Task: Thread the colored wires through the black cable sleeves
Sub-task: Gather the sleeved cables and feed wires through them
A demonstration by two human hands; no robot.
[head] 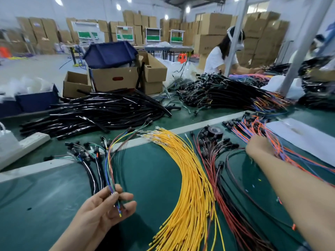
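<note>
Head view: looking down and across a green-matted bench [54, 196].
Left hand [108, 207]: near edge, left of centre. Thumb and fingers pinch a slim bundle of mixed-colour wires [108, 165] close to their lower ends. The rest arcs up and away toward the middle of the bench.
Right hand [261, 147]: out at the right side, in among the orange and blue wires [262, 127]. Fingers are blurred and buried, so I cannot tell whether it is grasping anything.
Black cable sleeves [94, 113]: a glossy heap at the far left, well apart from both hands. None has been picked up.
Other stock: yellow wires [188, 178] fan across the centre, with red and black wires [217, 178] just to their right.
Step, as judged: gathering a wire set; threading has not begun.
Risk: the orange strands lie crossed, so pulling one may drag its neighbours and snarl them.
Risk: the pinch sits near the wire tips. A slack grip lets the ends go uneven, and they would then catch at a sleeve mouth.
Risk: reaching for the sleeves crosses the yellow fan, so a forearm could sweep it.
</note>
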